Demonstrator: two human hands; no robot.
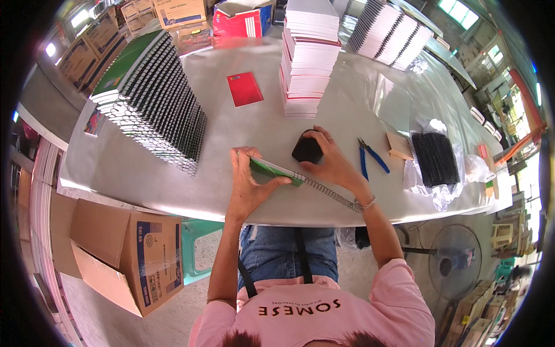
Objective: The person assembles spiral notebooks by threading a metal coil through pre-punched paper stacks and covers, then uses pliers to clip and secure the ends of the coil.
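Note:
My left hand [245, 188] grips a thin green-covered notebook [270, 170], tilted edge-up over the table, with the thumb along its near side. A dark wire spiral coil [330, 194] runs through the notebook's right end. The rest of the coil stretches off to the right, toward my right wrist. My right hand [334, 163] is curled around a small black block [306, 149], its fingers on the far edge and its thumb on the near one. What the block is made of I cannot tell. Blue-handled cutting pliers [371, 159] lie to the right of that hand.
A tall stack of spiral-bound green notebooks [156, 92] stands at left. Behind are unbound white books [309, 63], a red booklet [245, 89] and bound books [390, 34]. Black coils [435, 159] lie in plastic at right. An open carton [127, 254] and fan [455, 262] flank me.

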